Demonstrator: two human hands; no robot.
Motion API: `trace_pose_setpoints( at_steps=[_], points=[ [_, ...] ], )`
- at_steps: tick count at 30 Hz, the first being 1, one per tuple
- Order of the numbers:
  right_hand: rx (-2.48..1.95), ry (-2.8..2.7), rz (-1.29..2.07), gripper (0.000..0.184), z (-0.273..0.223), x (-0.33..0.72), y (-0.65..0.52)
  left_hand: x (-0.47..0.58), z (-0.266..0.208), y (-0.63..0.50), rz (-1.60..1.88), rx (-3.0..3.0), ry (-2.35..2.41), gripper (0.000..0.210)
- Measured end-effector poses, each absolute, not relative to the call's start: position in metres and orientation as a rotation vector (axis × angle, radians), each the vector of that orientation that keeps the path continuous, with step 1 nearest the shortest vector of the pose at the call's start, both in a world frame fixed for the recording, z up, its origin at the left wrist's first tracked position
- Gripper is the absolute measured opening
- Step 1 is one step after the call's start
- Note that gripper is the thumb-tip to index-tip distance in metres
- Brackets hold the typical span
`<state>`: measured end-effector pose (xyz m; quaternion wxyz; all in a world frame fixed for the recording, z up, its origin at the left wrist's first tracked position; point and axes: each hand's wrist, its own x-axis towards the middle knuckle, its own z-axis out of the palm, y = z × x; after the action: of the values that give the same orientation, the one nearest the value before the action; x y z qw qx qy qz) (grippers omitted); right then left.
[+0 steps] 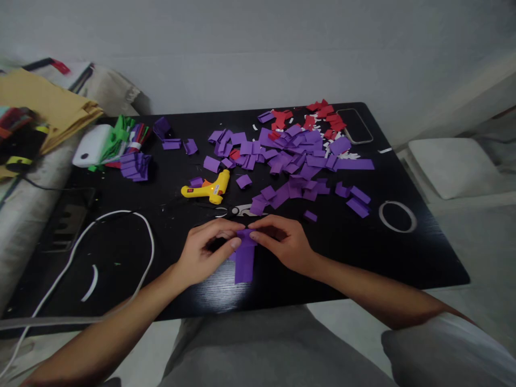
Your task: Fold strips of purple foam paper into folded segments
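A purple paper strip (244, 262) lies near the front edge of the black table (419, 258). My left hand (205, 248) and my right hand (282, 243) both pinch its upper end, fingertips meeting over the paper. Just beyond my hands lie black-handled scissors (237, 211) and a yellow glue gun (207, 188). A spread of many folded purple paper pieces (290, 161) covers the middle and back of the table.
Red paper pieces (322, 115) and a phone (355, 126) lie at the back right. A white ring (397, 216) sits at the right. A white cable (121, 236) loops at the left, with a bundle of coloured paper (129, 148) and a white device (92, 145) behind.
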<state>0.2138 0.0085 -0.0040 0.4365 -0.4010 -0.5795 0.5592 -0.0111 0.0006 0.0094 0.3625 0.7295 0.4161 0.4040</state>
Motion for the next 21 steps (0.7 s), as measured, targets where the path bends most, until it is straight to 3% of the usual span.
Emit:
trace_pose_setpoints(
  at_steps=[4, 11, 16, 21],
  points=[
    [-1.021, -1.34, 1.474, 0.019, -0.0066, 0.2123, 0.0089, -0.0118, 0.0041, -0.0008, 1.032, 1.824, 1.008, 0.037],
    [-0.995, -1.398, 1.519, 0.019, -0.0038, 0.2138, 0.0078, -0.0107, 0.0045, -0.0005, 1.078, 1.852, 1.045, 0.024],
    [-0.883, -1.483, 1.492, 0.03, -0.0043, 0.2157, 0.0071, -0.011, 0.0055, -0.0006, 1.074, 1.885, 1.053, 0.022],
    [-0.898, -1.535, 1.396, 0.023, -0.0066, 0.216, 0.0071, -0.0107, 0.0039, 0.0003, 1.112, 1.932, 1.05, 0.024]
  ],
)
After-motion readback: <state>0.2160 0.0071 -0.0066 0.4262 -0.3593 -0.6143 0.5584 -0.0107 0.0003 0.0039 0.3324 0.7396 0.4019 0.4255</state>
